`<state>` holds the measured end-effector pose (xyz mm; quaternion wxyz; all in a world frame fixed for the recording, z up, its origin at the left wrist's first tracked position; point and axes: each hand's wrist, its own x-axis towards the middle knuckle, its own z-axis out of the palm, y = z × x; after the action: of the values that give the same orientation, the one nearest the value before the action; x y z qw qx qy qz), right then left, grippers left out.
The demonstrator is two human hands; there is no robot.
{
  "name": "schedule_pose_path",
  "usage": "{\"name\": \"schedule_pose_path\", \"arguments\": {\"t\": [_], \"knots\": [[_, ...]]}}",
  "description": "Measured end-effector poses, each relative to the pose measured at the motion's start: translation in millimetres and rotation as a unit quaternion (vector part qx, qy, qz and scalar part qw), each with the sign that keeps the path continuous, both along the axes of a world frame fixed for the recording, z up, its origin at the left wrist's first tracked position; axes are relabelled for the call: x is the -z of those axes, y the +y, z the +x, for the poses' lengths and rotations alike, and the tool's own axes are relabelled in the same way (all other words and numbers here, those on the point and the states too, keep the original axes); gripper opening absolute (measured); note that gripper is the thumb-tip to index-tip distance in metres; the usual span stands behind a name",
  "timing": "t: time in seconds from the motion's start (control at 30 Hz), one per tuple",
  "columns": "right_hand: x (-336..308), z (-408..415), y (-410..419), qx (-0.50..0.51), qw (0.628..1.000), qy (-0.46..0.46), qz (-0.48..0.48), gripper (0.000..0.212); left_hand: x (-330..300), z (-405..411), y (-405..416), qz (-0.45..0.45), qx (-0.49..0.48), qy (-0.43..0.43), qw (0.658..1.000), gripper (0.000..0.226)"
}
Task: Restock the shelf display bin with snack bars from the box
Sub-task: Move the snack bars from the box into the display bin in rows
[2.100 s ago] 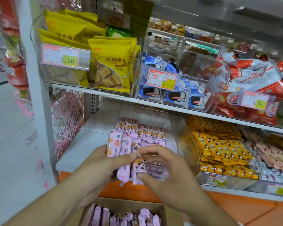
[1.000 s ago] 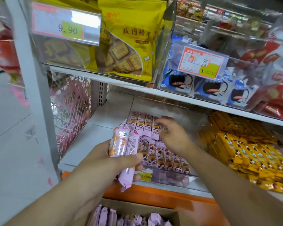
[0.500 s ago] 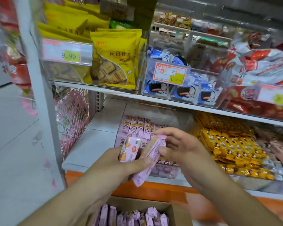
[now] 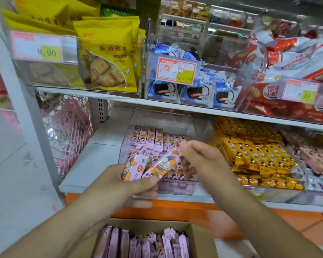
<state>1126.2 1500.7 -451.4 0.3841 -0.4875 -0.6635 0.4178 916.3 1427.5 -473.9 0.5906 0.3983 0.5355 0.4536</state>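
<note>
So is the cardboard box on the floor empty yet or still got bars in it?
Not empty. The open cardboard box still holds a row of pink snack bars standing on end.

Bright, even overhead store light, soft shadows. Glare streaks on clear acrylic bin fronts (image 4: 203, 75) above the white metal shelf (image 4: 93, 161). Right forearm below it motion-blurred; wide-angle bowing at edges.

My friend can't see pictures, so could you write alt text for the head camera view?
A person's left hand holds two pink snack bars while the right hand pinches one of them, in front of a clear shelf bin partly filled with the same bars. A cardboard box of more bars sits below; yellow snacks fill the neighbouring bin.
</note>
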Motion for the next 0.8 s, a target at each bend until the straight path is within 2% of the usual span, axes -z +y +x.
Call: {"name": "schedule_pose_path", "arguments": {"t": [0.07,0.13,0.2,0.3,0.37,0.5,0.67,0.8], "knots": [[-3.3,4.0,1.2,-0.019,0.998,0.046,-0.024,0.013,-2.3,-1.0,-1.7,-0.004,0.000,-0.009,1.000,0.027],[-2.5,8.6,-1.0,-0.047,0.998,0.028,0.009,0.028,-4.6,-0.8,-2.8,-0.005,-0.004,-0.011,1.000,0.030],[-1.8,9.7,-6.7,-0.051,0.994,-0.035,0.089,0.038,-5.6,0.4,-3.6,-0.008,-0.009,-0.014,1.000,0.033],[1.6,4.6,-15.9,-0.077,0.965,-0.150,0.201,0.044,-6.1,3.5,-5.2,-0.015,-0.024,-0.012,1.000,0.029],[4.4,-2.1,-20.6,-0.100,0.962,-0.178,0.183,0.054,-6.4,5.6,-6.2,-0.017,-0.027,-0.009,0.999,0.029],[13.7,-10.8,-19.5,-0.096,0.963,-0.173,0.185,0.069,-5.3,8.3,-6.4,-0.012,-0.020,0.006,1.000,0.037],[19.6,-16.0,-15.8,-0.110,0.967,-0.156,0.169,0.066,-1.4,-0.5,-4.1,-0.029,-0.001,0.004,1.000,0.049],[23.0,-16.8,-2.9,-0.081,0.980,-0.138,0.117,0.060,-0.8,-6.5,-0.9,-0.023,-0.011,0.033,0.999,0.037]]}}
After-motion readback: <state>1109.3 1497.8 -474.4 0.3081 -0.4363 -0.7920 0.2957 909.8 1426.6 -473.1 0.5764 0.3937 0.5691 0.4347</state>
